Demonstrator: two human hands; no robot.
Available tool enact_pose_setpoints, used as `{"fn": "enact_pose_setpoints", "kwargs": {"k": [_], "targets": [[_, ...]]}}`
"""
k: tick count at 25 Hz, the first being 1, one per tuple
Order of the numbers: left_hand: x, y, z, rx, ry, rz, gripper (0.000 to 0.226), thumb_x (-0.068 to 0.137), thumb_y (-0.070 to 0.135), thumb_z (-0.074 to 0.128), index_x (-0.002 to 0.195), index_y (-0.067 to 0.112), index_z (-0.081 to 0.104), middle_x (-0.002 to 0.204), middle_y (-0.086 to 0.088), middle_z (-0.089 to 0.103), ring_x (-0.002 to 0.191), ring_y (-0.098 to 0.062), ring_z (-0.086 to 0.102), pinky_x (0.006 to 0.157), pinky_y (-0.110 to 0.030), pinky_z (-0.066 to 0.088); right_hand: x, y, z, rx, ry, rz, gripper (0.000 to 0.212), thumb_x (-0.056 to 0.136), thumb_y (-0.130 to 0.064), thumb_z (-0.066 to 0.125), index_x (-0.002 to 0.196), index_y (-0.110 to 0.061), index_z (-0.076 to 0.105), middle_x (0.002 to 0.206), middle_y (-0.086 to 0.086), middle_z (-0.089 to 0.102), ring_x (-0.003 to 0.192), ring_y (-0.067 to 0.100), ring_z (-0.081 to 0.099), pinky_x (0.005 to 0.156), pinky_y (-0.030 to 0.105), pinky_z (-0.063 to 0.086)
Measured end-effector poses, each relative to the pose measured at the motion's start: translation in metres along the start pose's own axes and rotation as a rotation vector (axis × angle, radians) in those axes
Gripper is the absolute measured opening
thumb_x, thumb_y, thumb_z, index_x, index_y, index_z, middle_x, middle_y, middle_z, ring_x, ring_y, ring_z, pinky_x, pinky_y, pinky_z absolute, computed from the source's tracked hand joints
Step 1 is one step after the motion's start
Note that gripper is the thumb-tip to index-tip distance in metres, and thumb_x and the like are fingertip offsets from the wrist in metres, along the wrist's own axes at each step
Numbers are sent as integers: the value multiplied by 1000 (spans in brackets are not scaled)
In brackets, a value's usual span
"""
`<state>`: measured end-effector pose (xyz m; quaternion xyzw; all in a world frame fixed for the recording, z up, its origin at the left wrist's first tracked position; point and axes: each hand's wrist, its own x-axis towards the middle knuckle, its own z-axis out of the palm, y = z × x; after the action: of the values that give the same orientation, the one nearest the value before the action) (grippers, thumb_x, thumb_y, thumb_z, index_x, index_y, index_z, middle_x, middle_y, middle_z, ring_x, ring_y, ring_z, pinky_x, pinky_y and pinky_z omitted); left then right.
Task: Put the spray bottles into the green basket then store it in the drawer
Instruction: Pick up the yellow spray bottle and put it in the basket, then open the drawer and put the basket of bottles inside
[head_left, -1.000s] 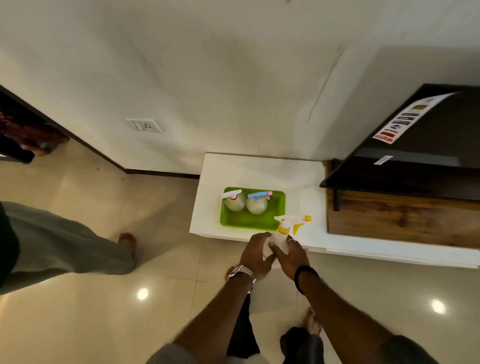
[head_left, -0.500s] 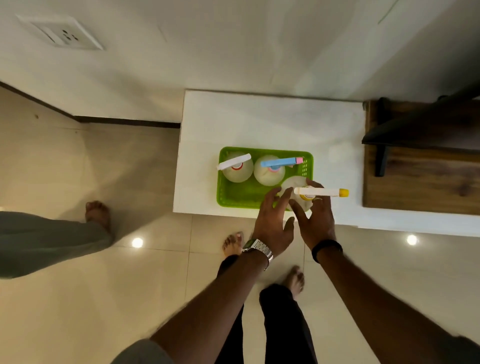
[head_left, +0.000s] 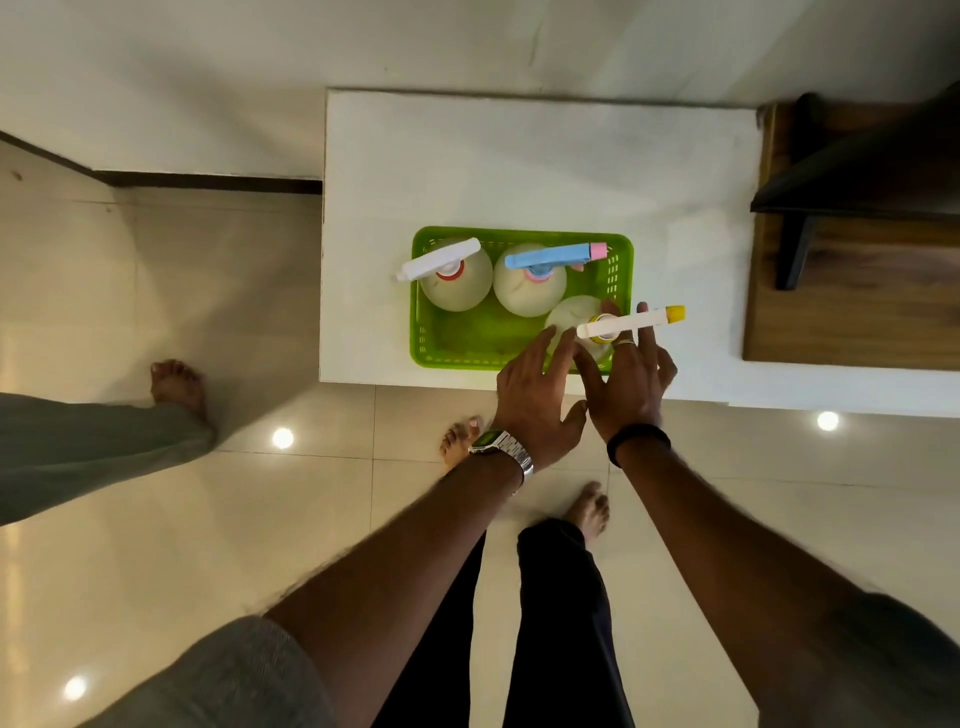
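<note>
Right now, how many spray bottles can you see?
3, all in the green basket: the white-nozzle bottle at far left, the blue-nozzle bottle beside it, the yellow-tipped bottle at the near right corner. None looks hidden.

Glossy cream floor tiles with light glints — pale wall, white tabletop, wooden cabinet.

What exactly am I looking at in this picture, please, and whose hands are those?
There is no machine: a person wears a camera on the head, looking down at their own arms. On the white table stands a green basket holding three spray bottles: a white-topped one, a blue-topped one and a yellow-tipped one. The left hand, with the wristwatch, and the right hand have straight fingers at the yellow-tipped bottle; neither grips it. Another person's leg shows at left.
</note>
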<state>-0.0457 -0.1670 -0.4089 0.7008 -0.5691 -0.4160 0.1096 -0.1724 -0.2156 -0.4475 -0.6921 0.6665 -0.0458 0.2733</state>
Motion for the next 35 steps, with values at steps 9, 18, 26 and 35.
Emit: {"fn": "enact_pose_setpoints", "kwargs": {"k": [9,18,26,35], "targets": [[-21,-35,-7,7,196,-3,82,88,29,61,157,6,23,168,-10,12,157,-29,7,127,-47,10,-15,-2,2,128,40,18,60,97,-46,57,149,-19,42,167,0,21,156,19,12,114,40,24],[-46,-234,-63,-678,402,-947,47,104,26,45,146,5,42,153,-15,45,143,-32,42,116,-36,31,-112,41,29,101,61,237,48,100,-38,40,145,-25,46,159,0,39,151,17,28,111,46,29],[-38,-249,-45,-720,463,-851,48,93,22,58,141,20,51,139,-2,61,128,-22,56,106,-34,44,-92,25,66,-79,-405,158,37,98,-27,54,134,-23,60,147,0,52,143,20,39,109,45,32],[-84,-256,-35,-208,170,-732,67,95,24,50,157,17,25,165,-9,26,153,-29,23,122,-46,26,-73,6,69,-166,-343,-126,43,96,-24,54,138,-16,55,144,6,53,140,27,42,113,45,33]]}}
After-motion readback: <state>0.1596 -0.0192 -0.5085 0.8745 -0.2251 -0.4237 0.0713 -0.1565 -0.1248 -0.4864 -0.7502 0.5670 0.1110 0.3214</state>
